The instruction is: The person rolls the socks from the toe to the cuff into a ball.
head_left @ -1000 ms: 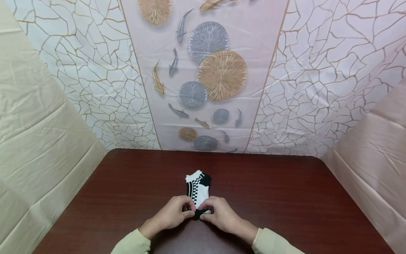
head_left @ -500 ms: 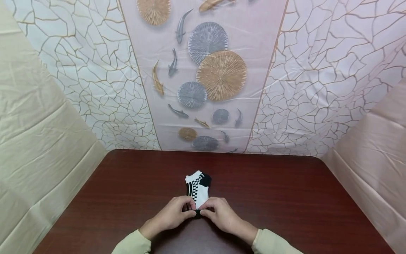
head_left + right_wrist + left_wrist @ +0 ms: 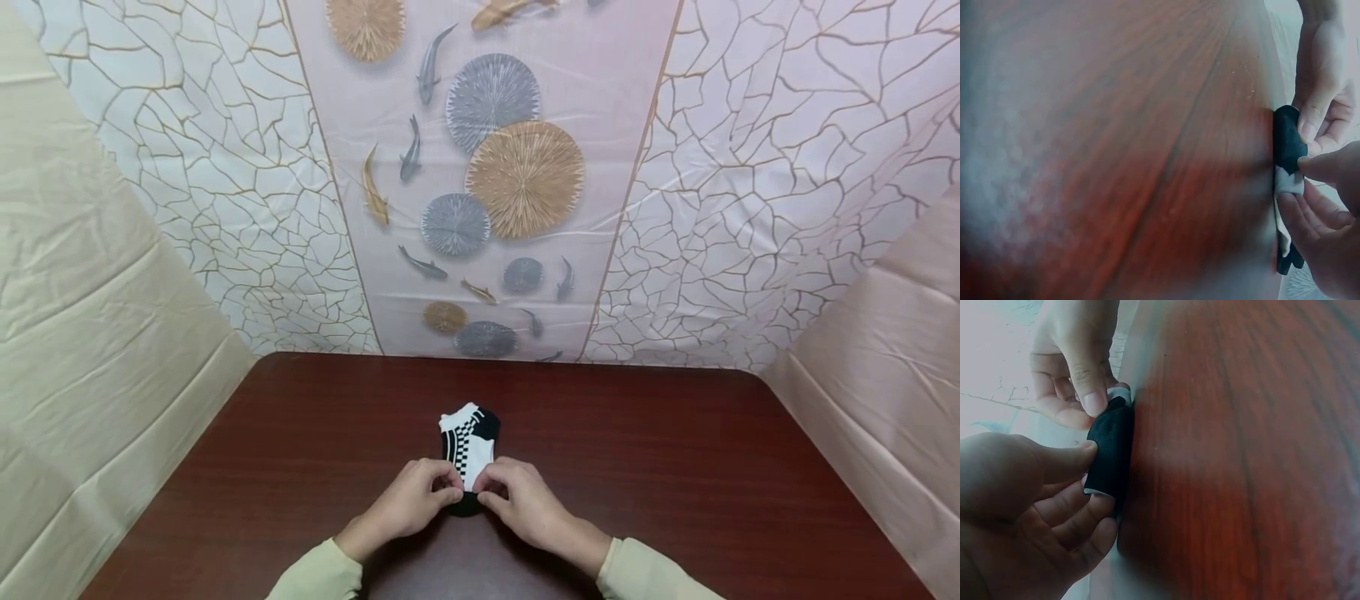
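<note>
A white and black ankle sock [image 3: 480,462] with a checkered stripe lies flat on the table, its cuff and black heel pointing away from me. At its near end, the black toe [image 3: 467,504] looks folded into a thick, rounded edge. My left hand [image 3: 411,502] pinches the left side of this edge between thumb and fingers. Opposite it, my right hand [image 3: 525,504] pinches the right side. In the left wrist view the black fabric [image 3: 1111,447] bulges like a roll between both thumbs. A white part of the sock [image 3: 1288,181] shows under my right thumb in the right wrist view.
The dark red-brown table [image 3: 637,450] extends around the sock on all sides. Behind it hangs a patterned cloth [image 3: 480,275] with fish and round motifs. Beige cloth panels [image 3: 112,350] flank the table left and right.
The sock's near end has gone from uneven, with white showing at the right, to a smoother black edge. Both hands have shifted slightly away from me, and the fingertips stand a little farther apart.
</note>
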Demonstrator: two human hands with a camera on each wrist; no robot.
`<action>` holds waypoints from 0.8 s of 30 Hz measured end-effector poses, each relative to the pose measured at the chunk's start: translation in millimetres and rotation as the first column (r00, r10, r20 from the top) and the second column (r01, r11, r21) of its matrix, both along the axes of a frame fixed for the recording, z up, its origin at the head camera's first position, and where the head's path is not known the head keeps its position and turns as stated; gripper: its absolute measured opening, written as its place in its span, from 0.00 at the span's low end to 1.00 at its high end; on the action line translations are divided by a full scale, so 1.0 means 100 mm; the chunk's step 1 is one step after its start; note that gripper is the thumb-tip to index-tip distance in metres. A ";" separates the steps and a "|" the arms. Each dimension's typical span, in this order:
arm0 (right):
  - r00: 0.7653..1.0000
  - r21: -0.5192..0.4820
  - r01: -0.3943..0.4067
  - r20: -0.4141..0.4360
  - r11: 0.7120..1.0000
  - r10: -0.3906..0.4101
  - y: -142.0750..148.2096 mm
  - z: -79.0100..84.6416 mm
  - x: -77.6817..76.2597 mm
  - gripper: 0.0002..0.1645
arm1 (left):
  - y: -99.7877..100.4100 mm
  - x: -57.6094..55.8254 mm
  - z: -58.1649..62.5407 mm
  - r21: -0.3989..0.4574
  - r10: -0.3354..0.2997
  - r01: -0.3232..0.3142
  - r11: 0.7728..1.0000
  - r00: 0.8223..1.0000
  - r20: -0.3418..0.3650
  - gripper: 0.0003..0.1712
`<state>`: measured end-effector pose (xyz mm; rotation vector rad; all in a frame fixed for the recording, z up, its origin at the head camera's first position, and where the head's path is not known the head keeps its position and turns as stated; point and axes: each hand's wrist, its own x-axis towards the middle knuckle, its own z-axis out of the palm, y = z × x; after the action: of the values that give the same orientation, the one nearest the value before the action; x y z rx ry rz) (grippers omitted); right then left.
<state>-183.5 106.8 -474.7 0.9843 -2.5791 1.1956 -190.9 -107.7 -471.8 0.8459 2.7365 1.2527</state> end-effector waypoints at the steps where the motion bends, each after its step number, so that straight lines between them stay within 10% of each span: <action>1: 1.000 -0.008 -0.004 -0.011 1.000 0.004 0.00 0.00 0.00 0.10 | 0.00 0.00 0.00 0.000 -0.001 0.001 1.000 1.000 0.001 0.07; 12: 0.988 0.112 -0.039 -0.144 0.993 0.055 -0.01 -0.03 0.05 0.17 | 0.01 -0.01 0.04 -0.020 0.005 -0.005 1.000 1.000 0.013 0.07; 24: 0.996 0.192 -0.037 -0.075 0.981 0.052 -0.02 0.01 0.03 0.09 | 0.02 0.02 0.02 -0.017 0.027 -0.027 0.999 1.000 0.001 0.08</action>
<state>-180.8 104.7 -473.5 1.1078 -2.6590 0.9114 -188.8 -106.2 -469.3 0.8098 2.7629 1.2315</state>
